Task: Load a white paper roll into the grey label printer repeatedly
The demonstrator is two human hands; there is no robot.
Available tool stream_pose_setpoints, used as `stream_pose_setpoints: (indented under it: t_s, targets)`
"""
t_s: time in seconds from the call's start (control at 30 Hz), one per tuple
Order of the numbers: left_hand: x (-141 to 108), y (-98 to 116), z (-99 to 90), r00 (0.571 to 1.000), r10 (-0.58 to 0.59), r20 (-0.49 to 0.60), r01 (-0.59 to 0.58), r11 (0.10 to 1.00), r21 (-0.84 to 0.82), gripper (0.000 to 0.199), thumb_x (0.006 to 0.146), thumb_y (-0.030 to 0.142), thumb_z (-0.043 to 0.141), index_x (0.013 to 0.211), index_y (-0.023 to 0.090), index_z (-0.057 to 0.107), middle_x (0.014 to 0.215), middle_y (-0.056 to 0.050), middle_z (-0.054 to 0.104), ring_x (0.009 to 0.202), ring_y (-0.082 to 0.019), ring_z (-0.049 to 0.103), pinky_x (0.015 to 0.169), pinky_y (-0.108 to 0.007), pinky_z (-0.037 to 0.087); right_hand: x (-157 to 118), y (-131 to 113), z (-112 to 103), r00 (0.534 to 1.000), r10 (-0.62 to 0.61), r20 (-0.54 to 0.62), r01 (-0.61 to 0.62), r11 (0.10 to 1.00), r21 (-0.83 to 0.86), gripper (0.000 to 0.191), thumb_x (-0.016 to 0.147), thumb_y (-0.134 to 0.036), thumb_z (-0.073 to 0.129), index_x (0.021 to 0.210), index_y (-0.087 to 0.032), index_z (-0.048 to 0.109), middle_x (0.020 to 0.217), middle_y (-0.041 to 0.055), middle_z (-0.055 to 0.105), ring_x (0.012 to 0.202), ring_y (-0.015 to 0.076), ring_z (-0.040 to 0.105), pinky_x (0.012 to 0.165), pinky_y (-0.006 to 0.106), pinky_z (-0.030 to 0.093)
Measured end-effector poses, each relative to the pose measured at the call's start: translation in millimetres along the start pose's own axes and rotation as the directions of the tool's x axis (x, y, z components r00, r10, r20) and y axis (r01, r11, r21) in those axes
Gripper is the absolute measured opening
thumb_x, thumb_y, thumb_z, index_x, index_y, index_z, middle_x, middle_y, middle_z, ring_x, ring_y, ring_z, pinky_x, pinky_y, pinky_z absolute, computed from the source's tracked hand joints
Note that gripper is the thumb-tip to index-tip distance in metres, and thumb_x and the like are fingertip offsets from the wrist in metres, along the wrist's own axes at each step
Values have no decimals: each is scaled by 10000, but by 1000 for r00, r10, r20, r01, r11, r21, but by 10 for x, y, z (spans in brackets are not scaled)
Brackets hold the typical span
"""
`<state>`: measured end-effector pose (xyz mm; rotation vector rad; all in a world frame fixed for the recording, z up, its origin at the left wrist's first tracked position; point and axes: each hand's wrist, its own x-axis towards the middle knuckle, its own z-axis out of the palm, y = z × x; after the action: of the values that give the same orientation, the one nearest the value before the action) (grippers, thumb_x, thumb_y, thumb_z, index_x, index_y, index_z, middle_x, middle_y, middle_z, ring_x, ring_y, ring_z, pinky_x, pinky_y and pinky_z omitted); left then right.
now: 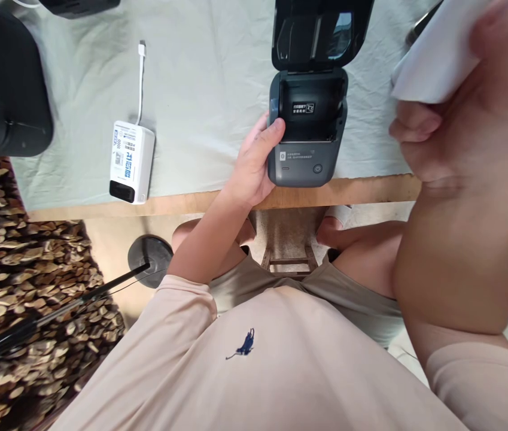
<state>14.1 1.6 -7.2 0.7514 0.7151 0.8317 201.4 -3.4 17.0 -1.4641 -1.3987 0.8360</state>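
A power sign (318,169) marks the dark printer (308,133).

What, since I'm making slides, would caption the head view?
Left hand holds an open printer; right hand holds a white sheet.

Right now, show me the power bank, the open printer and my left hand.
Power bank (128,163), head view: printed top.
Open printer (311,124), head view: inside compartment.
Left hand (254,158), head view: thumb base.

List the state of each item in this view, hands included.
Dark device: lid open
White block: lying on cloth
White cable: far end unplugged
Pale cloth: wrinkled
Left hand: gripping device's side
Right hand: holding white sheet, blurred
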Motion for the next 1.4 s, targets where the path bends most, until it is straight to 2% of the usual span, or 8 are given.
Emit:
stream_pose_setpoints:
  t_s: [0.13,0.33,0.47,0.57,0.77,1.1,1.23,1.4]
  targets:
    - [12,-8,-21,999,-27,-24,28,999,17,301,756,376,391,946,164,490,871,-18,570,897,-151,564,790,-269,455,6,-135,169,990,132,59,-144,881,451,290,716,-411,317,936,-226,280,860,-9,357,515,-30,310,330,129,192]
    - [21,0,16,999,33,17,-32,999,-37,275,794,292,320,968,131,459,946,-33,544,864,-132,566,808,-284,441,73,-231,146,938,210,277,-338,740,582,414,755,-444,12,982,-296,325,1004,-24,346,635,16,455,369,126,252]
    - [10,6,34,999,32,11,-32,999,-30,284,799,282,307,985,119,447,956,-42,537,895,-144,561,832,-294,427,72,-242,148,911,262,318,-408,676,613,395,719,-525,185,943,-268,386,870,-12,382,598,26,452,377,144,255]
    - [3,0,27,999,38,20,-37,999,-29,285,798,283,316,951,105,477,908,-40,545,847,-135,568,773,-264,445,52,-211,215,943,270,192,-331,748,576,372,604,-481,444,864,-232,351,689,-24,347,444,-3,343,343,147,166]
    - [8,-32,-20,1000,9,-21,-9,1000,-2,304,766,351,385,997,166,454,956,-15,548,903,-136,555,805,-253,445,25,-175,314,991,131,-26,-102,866,489,257,702,-346,379,903,-220,280,760,-42,395,475,-6,399,351,156,243]
    - [9,-32,0,1000,22,-16,-23,999,-46,289,772,323,387,1009,168,445,995,-19,547,903,-133,563,829,-267,448,43,-111,300,994,-105,-24,108,959,261,323,719,-346,383,962,-131,383,886,34,473,684,68,509,466,197,383]
    - [1,-35,-21,1000,17,-13,-18,1000,-20,300,765,334,406,1004,158,455,924,-8,552,958,-167,544,825,-289,456,-19,-200,286,953,-301,-17,298,949,-104,363,661,-263,468,991,-119,425,861,-3,485,766,19,476,617,150,372]
    - [-7,-21,-20,1000,-13,-25,13,1000,5,270,746,296,450,1013,266,462,921,29,574,1111,-178,424,879,-306,448,-78,-240,318,950,-293,106,312,880,-358,398,542,-243,557,916,-136,474,882,-19,470,803,36,450,719,184,389]
